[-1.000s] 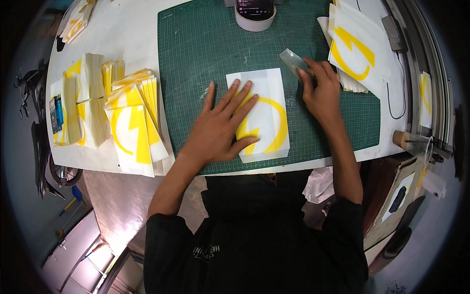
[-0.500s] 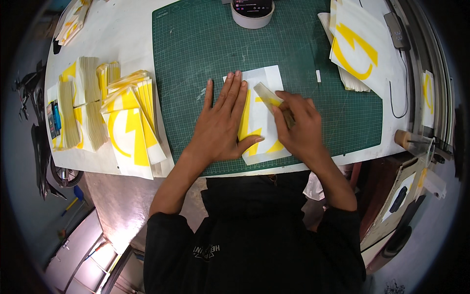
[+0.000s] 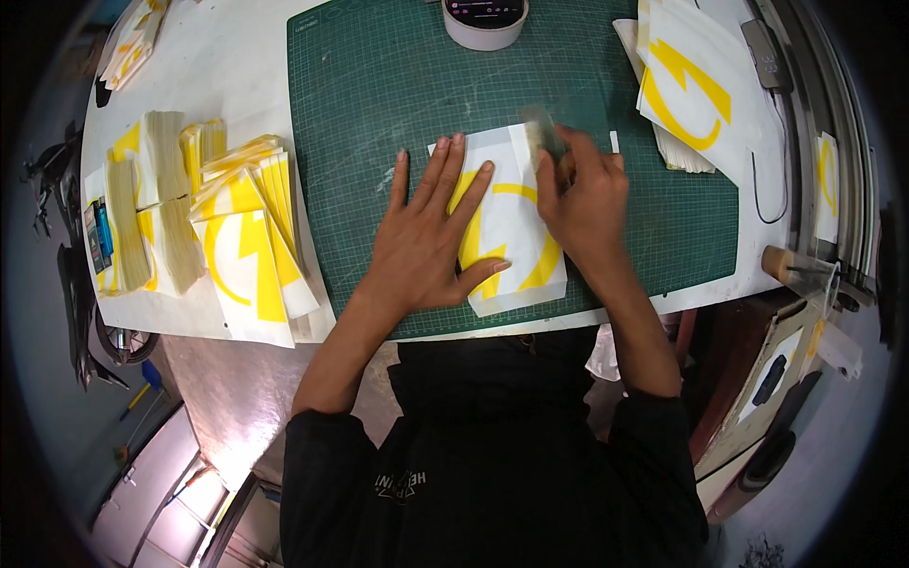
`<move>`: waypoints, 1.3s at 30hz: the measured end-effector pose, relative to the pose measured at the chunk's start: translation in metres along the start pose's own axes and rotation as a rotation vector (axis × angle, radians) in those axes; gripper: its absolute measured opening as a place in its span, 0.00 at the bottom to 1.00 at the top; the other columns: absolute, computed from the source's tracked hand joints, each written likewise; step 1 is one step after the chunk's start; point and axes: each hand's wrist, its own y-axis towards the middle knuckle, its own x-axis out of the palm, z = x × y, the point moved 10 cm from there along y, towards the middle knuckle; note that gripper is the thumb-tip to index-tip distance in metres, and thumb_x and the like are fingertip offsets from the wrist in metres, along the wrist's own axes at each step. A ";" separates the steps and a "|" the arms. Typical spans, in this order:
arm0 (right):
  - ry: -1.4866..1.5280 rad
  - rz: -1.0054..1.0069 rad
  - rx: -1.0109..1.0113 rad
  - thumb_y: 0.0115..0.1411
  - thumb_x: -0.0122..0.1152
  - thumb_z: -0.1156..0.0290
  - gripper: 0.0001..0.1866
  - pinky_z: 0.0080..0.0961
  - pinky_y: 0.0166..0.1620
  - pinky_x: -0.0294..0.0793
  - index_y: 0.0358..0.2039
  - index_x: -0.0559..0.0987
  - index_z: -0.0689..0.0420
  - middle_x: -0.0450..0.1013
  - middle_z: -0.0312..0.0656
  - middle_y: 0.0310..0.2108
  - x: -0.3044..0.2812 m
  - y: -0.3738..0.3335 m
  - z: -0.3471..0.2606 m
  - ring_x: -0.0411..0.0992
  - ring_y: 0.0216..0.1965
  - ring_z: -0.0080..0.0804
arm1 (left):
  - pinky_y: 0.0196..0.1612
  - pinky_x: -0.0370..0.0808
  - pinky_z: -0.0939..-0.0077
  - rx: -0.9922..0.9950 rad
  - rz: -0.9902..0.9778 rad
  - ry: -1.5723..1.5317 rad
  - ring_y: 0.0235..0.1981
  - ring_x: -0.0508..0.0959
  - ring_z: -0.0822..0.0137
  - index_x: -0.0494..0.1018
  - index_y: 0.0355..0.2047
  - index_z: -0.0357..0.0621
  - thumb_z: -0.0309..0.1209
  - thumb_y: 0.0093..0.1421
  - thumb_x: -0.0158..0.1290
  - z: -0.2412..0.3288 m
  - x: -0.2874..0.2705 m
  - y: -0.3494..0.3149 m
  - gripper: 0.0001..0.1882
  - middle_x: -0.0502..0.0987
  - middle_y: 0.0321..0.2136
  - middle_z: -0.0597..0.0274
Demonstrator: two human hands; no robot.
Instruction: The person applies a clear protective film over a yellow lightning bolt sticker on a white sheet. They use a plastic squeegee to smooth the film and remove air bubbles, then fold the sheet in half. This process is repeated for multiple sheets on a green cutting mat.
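On the green cutting mat point(image 3: 663, 232) lies a white sheet point(image 3: 514, 221) printed with a yellow ring and bolt shape. My left hand point(image 3: 423, 237) rests flat on its left side, fingers spread, thumb pointing right across the lower part. My right hand point(image 3: 587, 204) grips a flat, pale, translucent scraper point(image 3: 541, 133) at the sheet's upper right edge. Motion blurs the scraper, and my fingers cover its lower part.
Stacks of yellow-and-white printed sheets point(image 3: 244, 251) stand on the white table at left. More sheets point(image 3: 686, 95) lie at the back right, beside a dark device with a cable point(image 3: 760, 57). A phone point(image 3: 488, 9) rests on a white tape roll point(image 3: 483, 36) at the back.
My right hand has moved the scraper up and to the right, from the sheet's middle to its upper right edge, uncovering more of the yellow ring. My left hand stays nearly in place.
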 end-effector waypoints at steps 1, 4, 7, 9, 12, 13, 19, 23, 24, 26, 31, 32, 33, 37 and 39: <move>-0.002 0.012 0.000 0.59 0.69 0.74 0.15 0.40 0.41 0.69 0.47 0.81 0.62 0.80 0.46 0.26 -0.004 0.002 0.004 0.79 0.25 0.44 | 0.77 0.38 0.34 -0.002 -0.001 0.006 0.80 0.48 0.42 0.57 0.77 0.47 0.74 0.64 0.44 0.000 0.001 0.000 0.54 0.50 0.77 0.36; 0.035 -0.031 0.085 0.60 0.69 0.73 0.14 0.39 0.39 0.69 0.47 0.81 0.62 0.77 0.43 0.20 -0.007 0.002 0.015 0.77 0.21 0.42 | 0.78 0.37 0.34 -0.007 -0.005 0.022 0.80 0.48 0.43 0.58 0.77 0.50 0.75 0.64 0.43 -0.001 0.004 0.000 0.54 0.50 0.78 0.37; 0.087 -0.061 0.144 0.61 0.69 0.72 0.14 0.39 0.38 0.70 0.47 0.82 0.62 0.74 0.41 0.16 -0.006 0.004 0.023 0.75 0.18 0.40 | 0.78 0.37 0.34 -0.009 -0.005 0.022 0.80 0.48 0.43 0.58 0.77 0.50 0.76 0.63 0.42 -0.002 0.004 -0.001 0.54 0.50 0.78 0.38; 0.107 -0.061 0.159 0.61 0.69 0.72 0.14 0.39 0.37 0.70 0.47 0.82 0.62 0.73 0.40 0.16 -0.007 0.005 0.026 0.74 0.18 0.39 | 0.78 0.37 0.34 -0.008 0.000 0.012 0.80 0.48 0.43 0.58 0.77 0.50 0.76 0.63 0.42 -0.002 0.002 -0.001 0.54 0.50 0.78 0.38; 0.097 -0.030 0.164 0.62 0.69 0.71 0.14 0.38 0.36 0.71 0.47 0.83 0.63 0.72 0.40 0.16 -0.010 0.002 0.033 0.73 0.17 0.38 | 0.78 0.37 0.34 -0.006 0.009 0.010 0.80 0.48 0.44 0.58 0.77 0.51 0.76 0.63 0.42 -0.002 0.003 -0.001 0.54 0.50 0.78 0.39; 0.078 0.000 0.159 0.62 0.68 0.71 0.15 0.39 0.36 0.71 0.47 0.83 0.63 0.72 0.40 0.15 -0.013 0.001 0.037 0.72 0.17 0.37 | 0.78 0.37 0.34 -0.001 0.012 0.014 0.80 0.48 0.44 0.58 0.77 0.51 0.76 0.63 0.42 -0.001 0.003 0.000 0.54 0.50 0.78 0.39; -0.336 0.066 0.049 0.63 0.70 0.68 0.16 0.42 0.44 0.70 0.50 0.84 0.60 0.77 0.44 0.33 -0.039 -0.002 0.033 0.76 0.37 0.38 | 0.77 0.37 0.32 0.005 0.040 0.018 0.80 0.48 0.44 0.58 0.77 0.49 0.75 0.65 0.40 0.000 0.000 -0.002 0.52 0.50 0.78 0.39; -0.229 -0.012 -0.146 0.62 0.72 0.66 0.20 0.47 0.54 0.68 0.53 0.84 0.58 0.77 0.45 0.54 -0.032 -0.017 0.003 0.71 0.58 0.41 | 0.77 0.36 0.32 -0.005 0.033 0.022 0.80 0.48 0.44 0.58 0.77 0.51 0.76 0.63 0.43 -0.001 0.001 0.000 0.54 0.50 0.78 0.39; -0.209 -0.064 -0.252 0.62 0.72 0.66 0.21 0.48 0.57 0.67 0.54 0.84 0.57 0.77 0.44 0.56 -0.020 -0.020 -0.010 0.70 0.61 0.42 | 0.77 0.36 0.32 -0.007 0.023 0.024 0.80 0.47 0.44 0.58 0.77 0.52 0.76 0.62 0.44 0.000 0.002 0.000 0.55 0.50 0.78 0.40; -0.169 -0.168 -0.465 0.62 0.72 0.66 0.22 0.49 0.63 0.67 0.56 0.83 0.56 0.77 0.42 0.60 0.006 -0.030 -0.034 0.70 0.65 0.43 | 0.77 0.37 0.32 -0.005 0.026 0.022 0.80 0.48 0.44 0.58 0.77 0.51 0.76 0.62 0.45 -0.001 0.003 -0.001 0.55 0.50 0.78 0.40; -0.235 -0.199 -0.373 0.65 0.69 0.56 0.23 0.67 0.72 0.51 0.59 0.84 0.49 0.73 0.31 0.67 0.008 -0.028 -0.012 0.62 0.73 0.45 | 0.77 0.37 0.31 -0.012 0.008 0.006 0.80 0.49 0.44 0.58 0.77 0.51 0.76 0.61 0.46 -0.001 0.003 0.000 0.55 0.51 0.78 0.39; -0.244 -0.204 -0.368 0.66 0.69 0.55 0.23 0.70 0.72 0.49 0.59 0.84 0.49 0.73 0.30 0.68 0.007 -0.027 -0.010 0.62 0.73 0.45 | 0.77 0.37 0.31 -0.014 0.005 0.004 0.80 0.49 0.45 0.58 0.77 0.51 0.77 0.61 0.46 -0.002 0.003 0.000 0.55 0.51 0.78 0.40; -0.253 -0.209 -0.363 0.66 0.68 0.53 0.23 0.72 0.72 0.47 0.59 0.84 0.48 0.73 0.29 0.68 0.006 -0.027 -0.008 0.61 0.74 0.45 | 0.77 0.37 0.31 -0.017 0.001 0.002 0.80 0.49 0.45 0.58 0.77 0.51 0.77 0.61 0.46 -0.002 0.003 0.000 0.55 0.51 0.78 0.40; -0.265 -0.219 -0.377 0.66 0.68 0.50 0.25 0.72 0.73 0.43 0.58 0.84 0.48 0.74 0.28 0.67 0.005 -0.026 -0.004 0.61 0.74 0.45 | 0.78 0.38 0.33 -0.017 -0.010 0.009 0.80 0.50 0.46 0.58 0.77 0.50 0.76 0.62 0.45 -0.003 0.000 -0.001 0.55 0.51 0.78 0.42; -0.275 -0.222 -0.385 0.66 0.68 0.49 0.25 0.72 0.73 0.42 0.58 0.85 0.48 0.74 0.28 0.67 0.001 -0.024 -0.003 0.61 0.74 0.45 | 0.78 0.38 0.36 -0.021 -0.006 -0.016 0.80 0.50 0.47 0.58 0.77 0.49 0.73 0.64 0.45 -0.003 -0.004 0.000 0.53 0.52 0.78 0.44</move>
